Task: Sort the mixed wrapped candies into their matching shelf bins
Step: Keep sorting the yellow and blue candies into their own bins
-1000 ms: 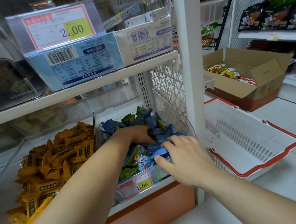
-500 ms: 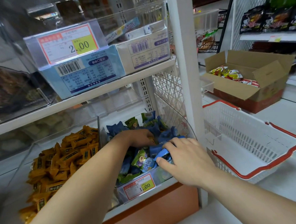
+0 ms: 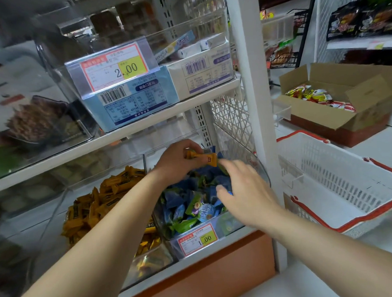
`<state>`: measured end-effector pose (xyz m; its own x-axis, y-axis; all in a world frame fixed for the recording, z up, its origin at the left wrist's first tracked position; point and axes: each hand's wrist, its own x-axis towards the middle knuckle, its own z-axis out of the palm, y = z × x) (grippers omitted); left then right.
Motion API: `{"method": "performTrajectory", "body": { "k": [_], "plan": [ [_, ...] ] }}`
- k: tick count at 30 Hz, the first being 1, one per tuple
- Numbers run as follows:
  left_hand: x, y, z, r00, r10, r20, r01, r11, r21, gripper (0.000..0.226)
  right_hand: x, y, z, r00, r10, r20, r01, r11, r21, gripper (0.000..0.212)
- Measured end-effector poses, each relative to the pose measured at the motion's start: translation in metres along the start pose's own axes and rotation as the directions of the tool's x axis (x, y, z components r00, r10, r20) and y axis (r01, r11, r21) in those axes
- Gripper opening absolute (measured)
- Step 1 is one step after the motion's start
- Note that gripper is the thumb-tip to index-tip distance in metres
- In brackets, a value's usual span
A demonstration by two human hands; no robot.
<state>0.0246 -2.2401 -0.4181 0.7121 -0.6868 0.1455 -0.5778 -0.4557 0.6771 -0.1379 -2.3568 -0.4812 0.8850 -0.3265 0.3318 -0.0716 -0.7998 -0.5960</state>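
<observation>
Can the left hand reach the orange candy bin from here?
Probably yes: the left hand, pinching an orange candy, is above the blue candy bin; the adjacent orange candy bin is open-topped.

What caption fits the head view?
Left hand holds an orange wrapped candy above the blue-and-green candy bin; right hand hovers open.

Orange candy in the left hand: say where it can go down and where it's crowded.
Bare: inside the white basket, right of the shelf post. Open room above the orange pile, left of the blue bin. Crowded: that bin, heaped, left hand and right hand over it.
</observation>
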Motion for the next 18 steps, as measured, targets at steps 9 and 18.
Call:
{"method": "performTrajectory", "body": {
  "k": [9,18],
  "plan": [
    [-0.025,0.005,0.017,0.995,0.07,0.066,-0.051,0.967,-0.251,0.011,0.022,-0.005,-0.001,0.979,0.198,-0.043,-0.128,0.769,0.626,0.019],
    [-0.003,-0.02,0.006,0.977,-0.178,-0.12,0.203,0.591,0.781,0.04,0.016,0.021,-0.009,0.982,0.1,-0.163,-0.056,0.966,0.253,0.016]
  ]
}}
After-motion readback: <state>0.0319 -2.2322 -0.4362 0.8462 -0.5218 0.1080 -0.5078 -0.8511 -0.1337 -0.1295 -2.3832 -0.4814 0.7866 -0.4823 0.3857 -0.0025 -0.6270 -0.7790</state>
